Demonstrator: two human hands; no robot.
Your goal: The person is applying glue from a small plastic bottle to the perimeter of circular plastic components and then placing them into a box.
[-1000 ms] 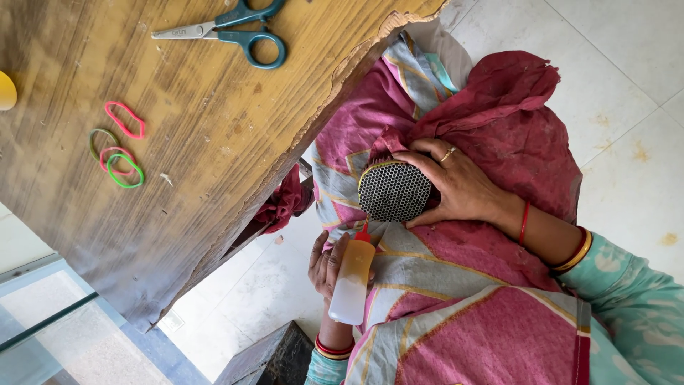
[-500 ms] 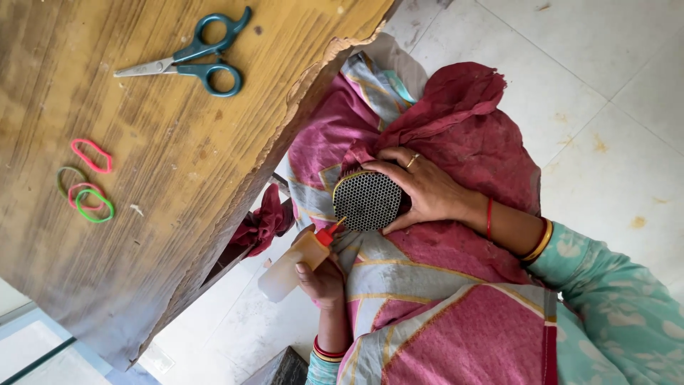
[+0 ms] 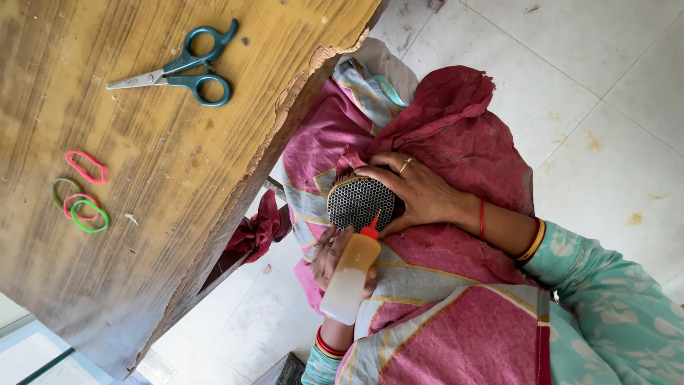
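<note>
a round black disc with a honeycomb mesh face sits at the centre of the frame, on the person's lap; the right hand, coming in from the right of the frame, wraps its fingers over the upper and right rim of the disc and holds it, a ring on one finger; just below the disc, the left hand grips a small squeeze bottle with a pale body and a red nozzle, tilted so the nozzle tip touches the lower edge of the mesh; pink and maroon cloth lies under both hands and fills the middle of the frame; in the upper left a worn wooden table carries teal-handled scissors near the top, well apart from the hands; at the left edge lie several rubber bands, pink, green and olive; pale floor tiles fill the upper right.
</note>
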